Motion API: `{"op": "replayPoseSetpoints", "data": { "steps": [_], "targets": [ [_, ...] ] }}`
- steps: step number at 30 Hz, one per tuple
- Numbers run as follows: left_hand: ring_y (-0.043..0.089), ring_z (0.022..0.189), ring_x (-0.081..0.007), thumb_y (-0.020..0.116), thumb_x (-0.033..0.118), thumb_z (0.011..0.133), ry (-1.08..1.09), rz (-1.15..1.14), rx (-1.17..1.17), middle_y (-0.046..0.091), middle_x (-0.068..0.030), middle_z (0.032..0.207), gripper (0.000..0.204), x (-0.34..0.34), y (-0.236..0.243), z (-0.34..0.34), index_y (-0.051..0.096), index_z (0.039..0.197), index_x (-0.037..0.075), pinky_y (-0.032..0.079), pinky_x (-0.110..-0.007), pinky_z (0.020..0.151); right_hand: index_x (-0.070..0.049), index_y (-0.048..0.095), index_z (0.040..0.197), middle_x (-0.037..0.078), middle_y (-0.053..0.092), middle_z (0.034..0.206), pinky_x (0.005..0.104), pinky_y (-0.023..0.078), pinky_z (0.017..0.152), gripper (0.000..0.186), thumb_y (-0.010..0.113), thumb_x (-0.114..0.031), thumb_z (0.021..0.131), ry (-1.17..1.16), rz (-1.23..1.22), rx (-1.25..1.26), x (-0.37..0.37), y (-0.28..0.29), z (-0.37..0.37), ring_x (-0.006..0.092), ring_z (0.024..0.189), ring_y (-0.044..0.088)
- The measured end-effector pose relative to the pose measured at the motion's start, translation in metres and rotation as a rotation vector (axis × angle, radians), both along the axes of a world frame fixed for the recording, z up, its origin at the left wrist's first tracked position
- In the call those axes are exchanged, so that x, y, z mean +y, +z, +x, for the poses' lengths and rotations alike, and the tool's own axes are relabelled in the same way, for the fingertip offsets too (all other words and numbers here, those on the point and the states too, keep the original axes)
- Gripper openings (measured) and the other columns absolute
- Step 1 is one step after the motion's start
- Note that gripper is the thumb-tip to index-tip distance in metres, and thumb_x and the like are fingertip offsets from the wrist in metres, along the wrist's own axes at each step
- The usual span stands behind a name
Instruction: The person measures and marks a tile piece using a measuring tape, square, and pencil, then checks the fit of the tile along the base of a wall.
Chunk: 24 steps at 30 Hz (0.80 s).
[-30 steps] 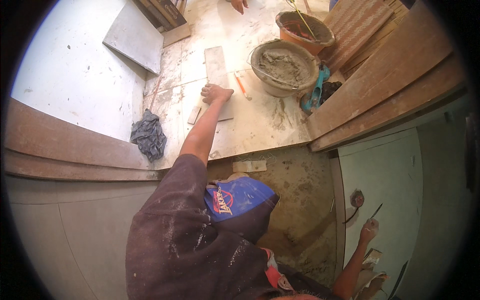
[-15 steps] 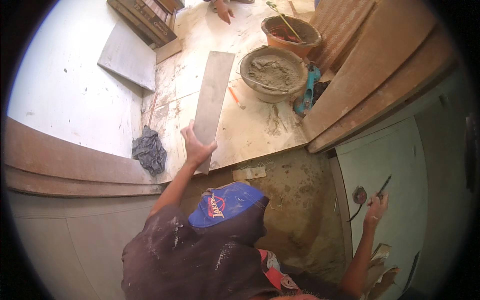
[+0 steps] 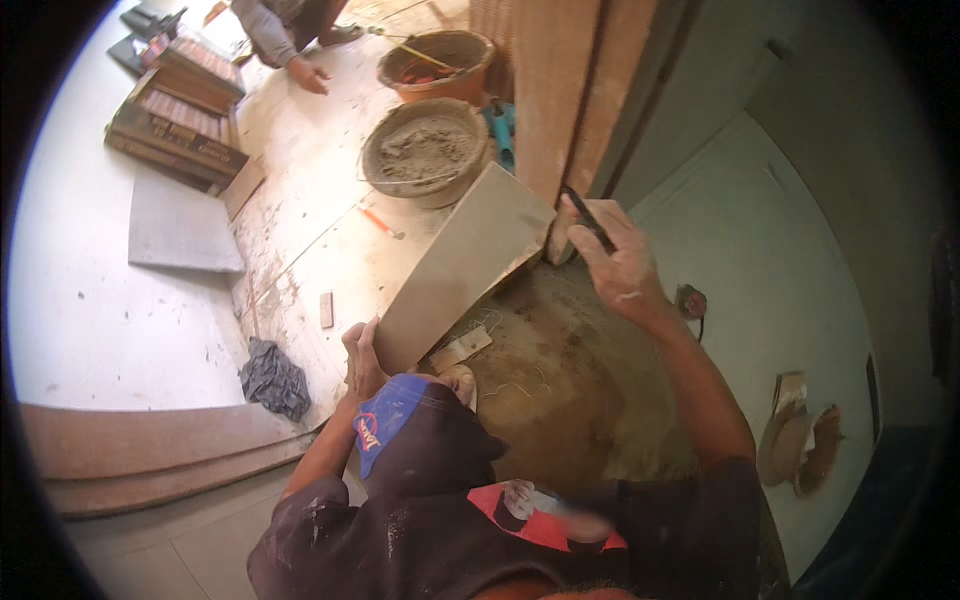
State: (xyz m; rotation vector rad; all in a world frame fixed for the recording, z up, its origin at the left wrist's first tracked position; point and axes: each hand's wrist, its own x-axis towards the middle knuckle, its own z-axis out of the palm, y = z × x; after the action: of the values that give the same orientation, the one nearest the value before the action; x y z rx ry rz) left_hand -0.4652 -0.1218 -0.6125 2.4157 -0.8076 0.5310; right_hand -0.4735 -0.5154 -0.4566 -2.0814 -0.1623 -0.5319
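Note:
A long grey tile strip (image 3: 460,265) slants up to the right across the doorway, at the edge of the light floor sheet. My left hand (image 3: 363,362) grips its near lower end, the thumb side against the tile and some fingers hidden. In my right hand (image 3: 622,258) is a slim black pen-like marker (image 3: 590,220), pinched between thumb and fingers. That hand is by the tile's far right corner, beside the wooden door frame (image 3: 545,110); whether it touches the tile I cannot tell. A blue and dark cap (image 3: 410,420) hides part of the area below my left hand.
Beyond the tile stand a bucket of grey mortar (image 3: 425,150) and an orange bucket (image 3: 455,80). An orange pencil (image 3: 380,222), a crumpled black bag (image 3: 275,380) and a small tile piece (image 3: 327,310) lie nearby. A tape measure (image 3: 690,302) is at right. Another person's hand (image 3: 308,75) shows far back.
The tile strip has turned clockwise, its far end swinging right toward the door frame. My right hand has come up from the lower right with the marker. The view has shifted too.

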Motion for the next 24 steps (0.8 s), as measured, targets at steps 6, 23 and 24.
{"op": "replayPoseSetpoints", "data": {
  "steps": [6, 23, 24],
  "targets": [
    [0.051, 0.107, -0.0415, 0.082, 0.015, 0.061, -0.057, -0.040, 0.119, 0.044, -0.0245, 0.120, 0.092, -0.037, 0.013, -0.011, 0.036, 0.141, 0.004, 0.049, -0.046, 0.088, 0.000, 0.063, 0.127, 0.005, 0.068, 0.098, 0.0276, 0.047, 0.080, 0.041, 0.066, -0.025, 0.095, -0.070, 0.198, 0.232, -0.007, -0.012, -0.012, 0.0111, 0.084, 0.058],
    [0.052, 0.114, -0.0421, 0.074, 0.009, 0.054, -0.184, -0.090, 0.304, 0.045, -0.0246, 0.126, 0.099, -0.057, -0.007, 0.001, 0.030, 0.143, 0.006, 0.048, -0.044, 0.095, -0.003, 0.066, 0.096, 0.005, 0.066, 0.075, 0.0306, 0.047, 0.062, 0.023, 0.071, -0.024, 0.090, -0.314, 0.183, 0.135, -0.007, -0.023, -0.046, 0.0138, 0.068, 0.060],
    [0.052, 0.114, -0.0417, 0.075, 0.009, 0.054, -0.200, -0.074, 0.310, 0.045, -0.0244, 0.126, 0.100, -0.060, -0.002, 0.000, 0.030, 0.144, 0.006, 0.047, -0.044, 0.095, -0.003, 0.067, 0.099, 0.006, 0.066, 0.076, 0.0306, 0.048, 0.063, 0.023, 0.070, -0.023, 0.091, -0.322, 0.157, 0.140, -0.008, -0.022, -0.046, 0.0141, 0.068, 0.060]
  ]
}}
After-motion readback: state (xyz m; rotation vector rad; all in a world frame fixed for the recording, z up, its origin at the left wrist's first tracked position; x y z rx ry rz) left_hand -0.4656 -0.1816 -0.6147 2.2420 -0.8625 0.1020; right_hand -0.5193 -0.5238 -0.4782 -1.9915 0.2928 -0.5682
